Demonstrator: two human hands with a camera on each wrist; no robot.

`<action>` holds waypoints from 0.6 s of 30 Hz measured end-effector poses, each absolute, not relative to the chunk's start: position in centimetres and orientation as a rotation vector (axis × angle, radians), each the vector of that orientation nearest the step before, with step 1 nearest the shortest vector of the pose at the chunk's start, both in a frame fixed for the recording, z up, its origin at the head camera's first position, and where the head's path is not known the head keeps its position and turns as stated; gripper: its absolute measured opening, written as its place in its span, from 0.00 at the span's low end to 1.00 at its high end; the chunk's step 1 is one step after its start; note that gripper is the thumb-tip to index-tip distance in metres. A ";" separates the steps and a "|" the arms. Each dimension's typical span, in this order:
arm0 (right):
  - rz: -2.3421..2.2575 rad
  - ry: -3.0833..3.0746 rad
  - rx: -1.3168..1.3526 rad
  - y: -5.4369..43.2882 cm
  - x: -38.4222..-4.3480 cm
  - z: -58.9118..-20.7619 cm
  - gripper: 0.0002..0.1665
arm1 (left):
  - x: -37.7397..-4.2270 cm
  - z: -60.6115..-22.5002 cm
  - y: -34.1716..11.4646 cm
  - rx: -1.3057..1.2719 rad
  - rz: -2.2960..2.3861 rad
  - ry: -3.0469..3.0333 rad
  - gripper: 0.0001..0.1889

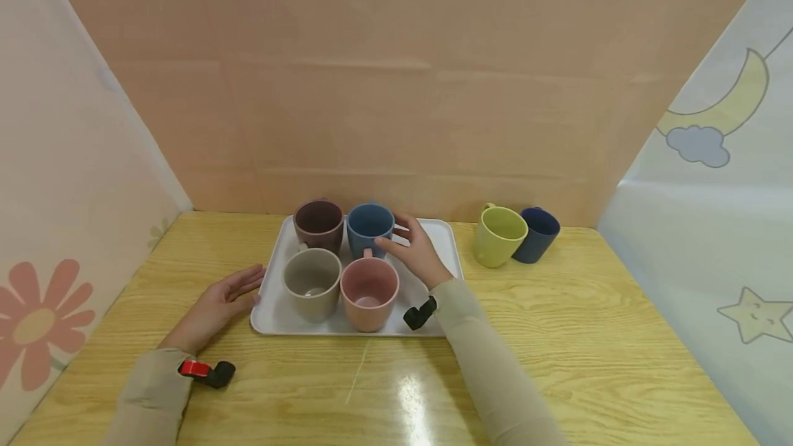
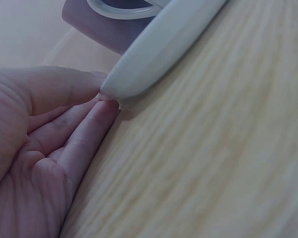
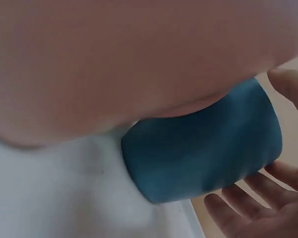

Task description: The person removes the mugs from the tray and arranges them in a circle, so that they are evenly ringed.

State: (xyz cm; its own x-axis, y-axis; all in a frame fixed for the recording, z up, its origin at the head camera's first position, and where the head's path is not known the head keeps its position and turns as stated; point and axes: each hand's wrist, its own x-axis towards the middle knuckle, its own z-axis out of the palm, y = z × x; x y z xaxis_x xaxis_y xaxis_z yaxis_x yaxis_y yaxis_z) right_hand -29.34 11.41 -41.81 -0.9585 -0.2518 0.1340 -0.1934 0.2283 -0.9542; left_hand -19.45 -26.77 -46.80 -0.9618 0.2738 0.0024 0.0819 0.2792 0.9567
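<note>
A white tray [image 1: 272, 312] on the wooden table bears a brown mug [image 1: 328, 236], a blue mug [image 1: 365, 243], a beige mug [image 1: 310, 305] and a pink mug [image 1: 367, 312]. At the tray's left edge is my left hand [image 1: 217, 305]; in the left wrist view, its thumb and fingertips pinch the rim. My right hand [image 1: 418, 250] holds the blue mug from the right, thumb near its front and fingers around the far side. In the right wrist view the pink mug blocks part of the blue mug [image 3: 203, 153], whose base is at the tray.
Right of the tray, a yellow-green mug [image 1: 495, 243] stands next to a dark blue mug [image 1: 537, 239], partly covering it. A tan wall [image 1: 396, 122] rises behind the table [image 1: 557, 349], with patterned panels at both sides.
</note>
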 end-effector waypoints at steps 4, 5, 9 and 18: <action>-1.915 2.375 -0.435 10.8 -30.0 -42.2 0.46 | -19.4 -46.8 -26.8 0.323 1.758 2.376 0.37; -1.926 2.364 -0.446 10.6 -30.2 -42.4 0.47 | -19.4 -46.8 -26.8 0.319 1.753 2.378 0.37; -1.967 2.339 -0.484 10.1 -30.7 -42.7 0.50 | -19.4 -46.7 -26.8 0.311 1.740 2.384 0.37; -1.946 2.410 -0.454 9.9 -31.0 -42.8 0.49 | -19.5 -46.6 -26.7 0.295 1.719 2.397 0.38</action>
State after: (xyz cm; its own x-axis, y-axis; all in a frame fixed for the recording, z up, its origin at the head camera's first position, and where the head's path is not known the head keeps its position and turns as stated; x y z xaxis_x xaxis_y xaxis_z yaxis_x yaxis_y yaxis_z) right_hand -31.03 9.86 -42.79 -0.9579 -0.2299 0.1718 -0.2163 0.1852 -0.9586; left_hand -19.46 -26.67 -46.58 -0.9647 0.2619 -0.0280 0.0574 0.3128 0.9481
